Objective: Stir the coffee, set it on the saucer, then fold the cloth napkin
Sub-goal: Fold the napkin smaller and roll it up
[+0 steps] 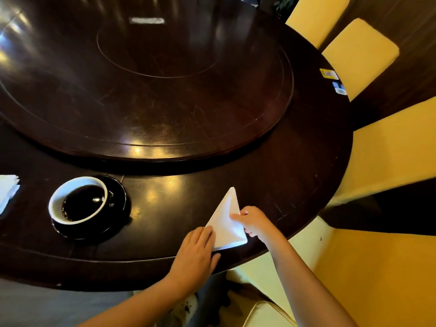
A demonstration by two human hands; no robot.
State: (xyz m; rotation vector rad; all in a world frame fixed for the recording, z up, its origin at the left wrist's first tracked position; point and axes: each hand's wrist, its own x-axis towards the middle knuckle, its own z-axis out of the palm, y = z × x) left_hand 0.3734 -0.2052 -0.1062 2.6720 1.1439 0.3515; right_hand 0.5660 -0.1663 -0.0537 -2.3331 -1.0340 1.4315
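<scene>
A white cloth napkin [226, 223], folded into a triangle, lies near the table's front edge. My left hand [197, 253] rests flat on its lower left corner, fingers straight. My right hand [253, 223] pinches the napkin's right edge between thumb and fingers. To the left, a white-lined cup of black coffee [79, 200] stands on a black saucer [118, 208]. A spoon is not plainly visible; a small glint shows in the coffee.
The dark round table [295, 185] carries a large raised turntable [146, 90] in its middle. A stack of white napkins [7, 192] sits at the far left edge. Yellow-covered chairs [358, 55] ring the right side. Small cards [329, 74] lie near the far right rim.
</scene>
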